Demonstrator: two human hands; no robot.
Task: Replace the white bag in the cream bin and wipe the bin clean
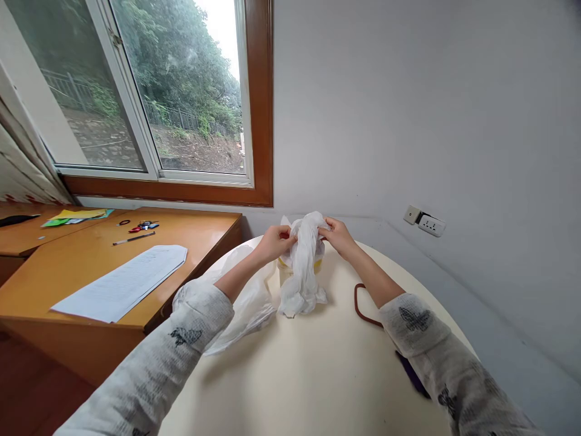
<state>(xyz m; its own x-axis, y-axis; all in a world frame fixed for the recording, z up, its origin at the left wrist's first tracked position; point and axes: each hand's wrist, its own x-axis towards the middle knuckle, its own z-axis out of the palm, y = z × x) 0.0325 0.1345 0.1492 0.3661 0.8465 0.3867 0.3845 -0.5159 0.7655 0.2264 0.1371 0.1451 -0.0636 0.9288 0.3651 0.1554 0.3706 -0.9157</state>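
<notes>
A white plastic bag (pixel 303 266) hangs bunched over a light container with a yellow band (pixel 285 272) on the round table. My left hand (pixel 276 242) pinches the bag from the left near its top. From the right, my right hand (pixel 336 236) grips the bag's upper edge between thumb and fingers. The bag hides most of the container, so its kind does not show. Another thin, see-through plastic bag (pixel 247 315) lies spread on the table beneath my left forearm.
A brown loop-shaped handle (pixel 358 306) and a dark purple item (pixel 413 376) lie by my right forearm on the cream table (pixel 290 381). On the wooden desk (pixel 209 227) at left are papers (pixel 124 284), a pen (pixel 134 238) and small items. A wall socket (pixel 431 225) is at right.
</notes>
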